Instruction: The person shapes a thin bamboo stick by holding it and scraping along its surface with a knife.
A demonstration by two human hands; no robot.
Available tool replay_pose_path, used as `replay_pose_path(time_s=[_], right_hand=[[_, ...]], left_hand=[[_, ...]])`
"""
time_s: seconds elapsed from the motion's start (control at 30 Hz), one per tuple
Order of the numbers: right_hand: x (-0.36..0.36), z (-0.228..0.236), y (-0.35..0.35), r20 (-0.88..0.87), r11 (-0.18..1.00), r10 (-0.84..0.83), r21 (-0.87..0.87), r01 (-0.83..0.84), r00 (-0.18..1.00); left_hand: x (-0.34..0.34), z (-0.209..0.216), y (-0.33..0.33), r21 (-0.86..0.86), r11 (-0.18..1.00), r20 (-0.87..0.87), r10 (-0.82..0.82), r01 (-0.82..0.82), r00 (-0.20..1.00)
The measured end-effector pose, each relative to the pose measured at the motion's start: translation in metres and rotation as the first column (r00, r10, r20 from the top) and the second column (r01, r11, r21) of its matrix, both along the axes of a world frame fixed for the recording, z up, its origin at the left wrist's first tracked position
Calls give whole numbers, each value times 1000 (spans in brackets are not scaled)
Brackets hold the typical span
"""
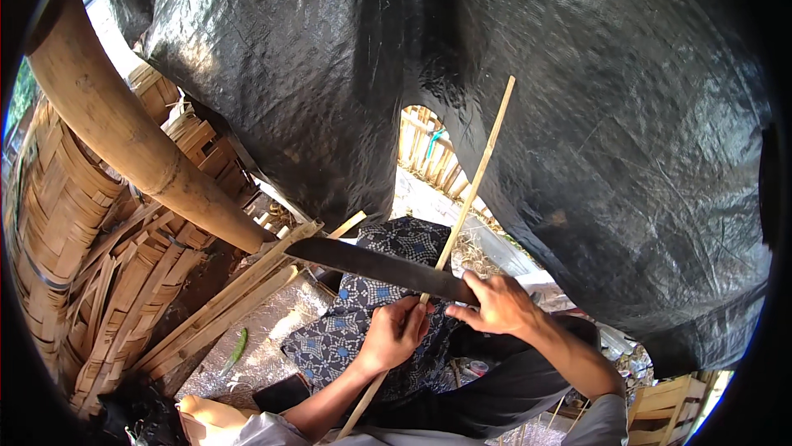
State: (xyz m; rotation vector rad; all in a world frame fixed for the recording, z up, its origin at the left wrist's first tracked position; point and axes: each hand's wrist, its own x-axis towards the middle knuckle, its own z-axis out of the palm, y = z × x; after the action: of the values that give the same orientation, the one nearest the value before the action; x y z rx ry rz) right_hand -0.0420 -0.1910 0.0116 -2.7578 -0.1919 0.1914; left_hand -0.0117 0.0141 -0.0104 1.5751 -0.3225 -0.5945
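Observation:
My left hand is closed round a long, thin bamboo strip, which slants from beside my lap up toward the far right. In my right hand is a machete, its broad dark blade pointing left. The blade lies across the strip just beyond my left fingers; the fist hides most of the machete's handle. Beneath both hands, a dark blue patterned cloth covers my lap.
A thick bamboo pole slants down at left, near woven bamboo baskets. Split bamboo pieces lean beside my left arm. Black plastic sheeting hangs ahead and to the right. A green chili-like object lies on the ground.

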Motion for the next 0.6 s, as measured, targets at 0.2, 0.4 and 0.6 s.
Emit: replay_pose_path(time_s=[0.2, 0.4, 0.6], right_hand=[[12, -11, -9, 118, 994, 51, -100, -40, 992], [2, -12, -10, -145, 955, -127, 250, 160, 981], [0, -36, -19, 167, 993, 36, 107, -54, 985]], left_hand=[[0, -2, -4, 24, 998, 109, 51, -54, 993], [5, -6, -2, 54, 996, 59, 70, -73, 996], [9, 3, -6, 14, 992, 183, 117, -122, 976]])
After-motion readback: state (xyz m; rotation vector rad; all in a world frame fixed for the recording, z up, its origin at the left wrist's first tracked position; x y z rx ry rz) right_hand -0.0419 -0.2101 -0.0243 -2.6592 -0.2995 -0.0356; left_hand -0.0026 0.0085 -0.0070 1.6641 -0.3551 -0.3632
